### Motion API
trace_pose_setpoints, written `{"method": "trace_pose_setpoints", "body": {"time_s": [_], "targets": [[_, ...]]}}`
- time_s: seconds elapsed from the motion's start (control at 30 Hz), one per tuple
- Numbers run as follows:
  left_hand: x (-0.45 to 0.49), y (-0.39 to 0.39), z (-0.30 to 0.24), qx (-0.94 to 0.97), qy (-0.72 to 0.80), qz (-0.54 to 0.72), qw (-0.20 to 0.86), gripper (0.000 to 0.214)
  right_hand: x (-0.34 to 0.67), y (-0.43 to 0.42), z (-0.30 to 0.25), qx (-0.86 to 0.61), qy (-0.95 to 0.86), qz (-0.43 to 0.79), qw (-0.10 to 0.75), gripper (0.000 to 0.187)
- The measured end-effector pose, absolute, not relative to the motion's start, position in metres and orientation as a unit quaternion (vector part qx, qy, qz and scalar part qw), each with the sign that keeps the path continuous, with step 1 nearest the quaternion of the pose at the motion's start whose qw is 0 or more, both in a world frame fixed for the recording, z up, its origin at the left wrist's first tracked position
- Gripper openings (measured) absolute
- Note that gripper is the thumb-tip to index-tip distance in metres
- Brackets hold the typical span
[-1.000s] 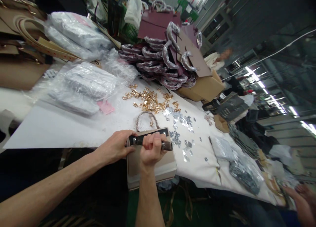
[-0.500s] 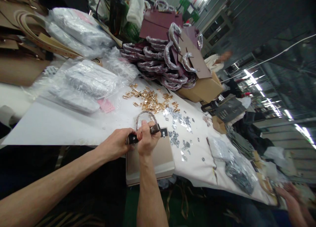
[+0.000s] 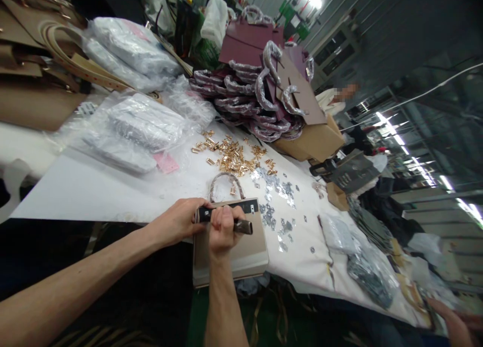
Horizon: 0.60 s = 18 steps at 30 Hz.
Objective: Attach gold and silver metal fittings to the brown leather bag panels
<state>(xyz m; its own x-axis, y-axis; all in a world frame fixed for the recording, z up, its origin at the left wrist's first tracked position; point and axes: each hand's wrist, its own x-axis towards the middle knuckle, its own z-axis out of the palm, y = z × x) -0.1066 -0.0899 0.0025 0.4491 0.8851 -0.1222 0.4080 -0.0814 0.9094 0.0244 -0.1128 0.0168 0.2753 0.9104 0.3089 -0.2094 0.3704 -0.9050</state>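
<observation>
While the left hand (image 3: 188, 217) is closed, as far as shows, on the upper left corner of the beige bag (image 3: 251, 254), the right hand (image 3: 222, 231) is clamped in a fist around a dark tool (image 3: 246, 228), one end of which projects to the right of the fist. The bag lies flat at the near edge of the surface (image 3: 113, 201), its lower part reaching past that edge, with a wrapped handle loop (image 3: 225, 175) extending from its upper edge. A black strip (image 3: 244, 204) runs along that upper edge and carries a small silver plate (image 3: 252, 209) near its right end; a second bright piece shows beside the left fingertips, but whether it belongs to strip or tool cannot be determined. The tool's other end is hidden, so its type and point of contact are not confirmed. Beyond the bag lie a heap of gold-coloured fittings (image 3: 234, 157) and, to the right, scattered silver plates (image 3: 268, 217). Plastic-wrapped packs (image 3: 147, 120) lie to the far left, and purple bags (image 3: 249, 40) are piled at the back. The step in hand is judged to be work with the tool at the strip. In this inspector's judgement, the next move calls for the bag held steady, the tool lined up with the strip, and the left fingers clear of its path.
</observation>
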Motion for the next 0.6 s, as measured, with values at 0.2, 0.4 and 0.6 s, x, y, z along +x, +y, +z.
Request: {"method": "trace_pose_setpoints", "body": {"time_s": [0.2,0.4,0.6], "targets": [[-0.105,-0.089,0.001,0.683,0.487,0.231,0.493,0.046,0.044,-0.121,0.015,-0.336,-0.380,0.345,0.790,0.037],[-0.111,-0.086,-0.005,0.676,0.508,0.193,0.498,0.057,0.186,-0.128,0.048,-0.598,-0.393,0.152,0.682,0.046],[-0.107,-0.089,-0.005,0.683,0.519,0.217,0.466,0.052,0.277,-0.112,0.067,-0.815,-0.405,-0.016,0.414,0.040]]}}
